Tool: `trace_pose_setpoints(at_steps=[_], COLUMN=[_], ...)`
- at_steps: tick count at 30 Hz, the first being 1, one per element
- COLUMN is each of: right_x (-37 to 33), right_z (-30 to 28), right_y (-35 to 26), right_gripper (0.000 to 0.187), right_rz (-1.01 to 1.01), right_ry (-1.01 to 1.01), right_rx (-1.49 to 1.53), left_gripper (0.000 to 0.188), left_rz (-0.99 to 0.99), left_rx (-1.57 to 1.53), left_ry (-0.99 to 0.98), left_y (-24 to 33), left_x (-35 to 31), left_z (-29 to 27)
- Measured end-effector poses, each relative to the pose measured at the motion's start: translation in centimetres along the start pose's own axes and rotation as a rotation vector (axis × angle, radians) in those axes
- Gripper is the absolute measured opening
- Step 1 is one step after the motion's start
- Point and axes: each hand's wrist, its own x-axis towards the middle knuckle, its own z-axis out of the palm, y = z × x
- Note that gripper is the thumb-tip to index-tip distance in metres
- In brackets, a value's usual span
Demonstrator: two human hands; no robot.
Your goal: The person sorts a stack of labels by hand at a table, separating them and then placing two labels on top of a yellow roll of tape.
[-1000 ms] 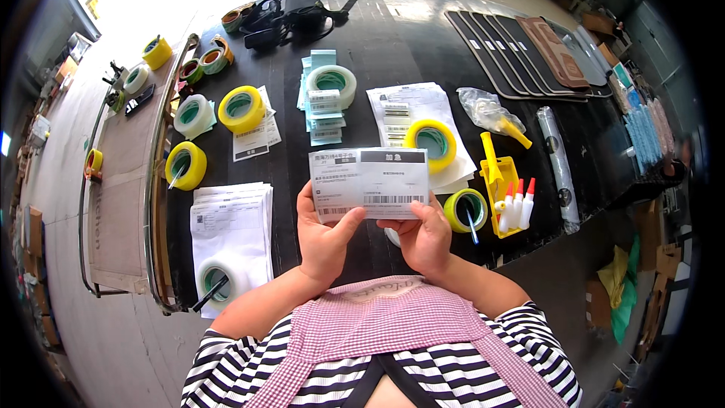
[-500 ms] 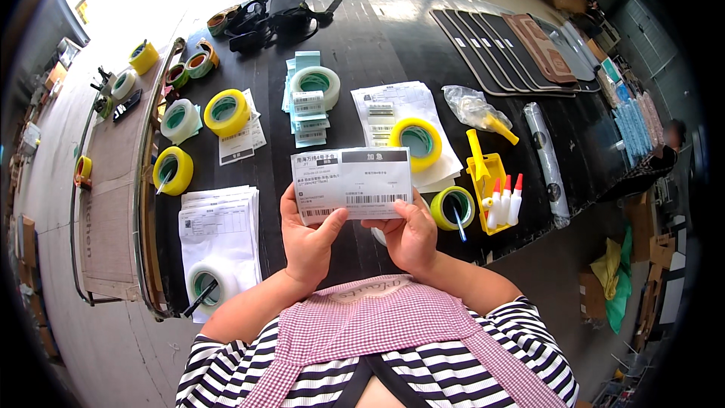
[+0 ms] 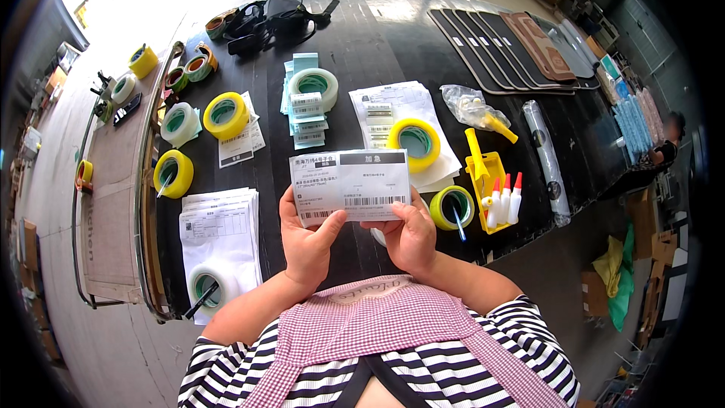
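Between both hands I hold a white printed label point(image 3: 351, 185) with barcodes, face up over the black table. My left hand point(image 3: 310, 238) is closed on its lower left corner, thumb on top. At the lower right edge my right hand point(image 3: 409, 236) pinches it the same way. Just beyond the label lies a yellow tape roll point(image 3: 414, 145) on a stack of printed sheets point(image 3: 400, 102). Close to my right hand is another yellow tape roll point(image 3: 452, 208) with a pen in it. A pale roll under my right hand is mostly hidden.
Right of my hands stands a yellow tray point(image 3: 492, 177) with red-capped white bottles point(image 3: 515, 200). A clear wrapped roll point(image 3: 547, 162) lies farther right, dark mats point(image 3: 491, 53) behind. Papers point(image 3: 219, 227) and a clear tape roll point(image 3: 208, 287) sit left. Black straps point(image 3: 276, 19) lie at the back.
The label and both hands stay almost in place, the label still held. At the far right edge, a person has come more into view.
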Motion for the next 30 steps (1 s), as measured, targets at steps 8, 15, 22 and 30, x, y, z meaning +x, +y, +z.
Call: trace_pose_setpoints(at_steps=[8,15,22,30], right_x=[-0.07,-0.02,0.07,0.2], right_z=[-0.13,-0.07,-0.04,-0.04], right_y=[0.17,0.32,0.55,0.74], right_gripper=[0.045,0.045,0.043,0.041], right_rz=[-0.005,0.0,-0.043,-0.073], right_ry=[0.027,0.045,0.064,0.036], right_rx=[0.013,0.032,0.06,0.044], left_gripper=[0.063,0.065,0.066,0.065], left_rz=[0.002,-0.008,0.039,0.054], left_rx=[0.018,0.0,-0.01,0.002], left_ry=[-0.017,-0.015,-0.042,-0.017], left_y=[-0.07,0.02,-0.07,-0.07], left_x=[-0.15,-0.09,0.06,0.12], left_z=[-0.12,-0.12,-0.11,-0.22])
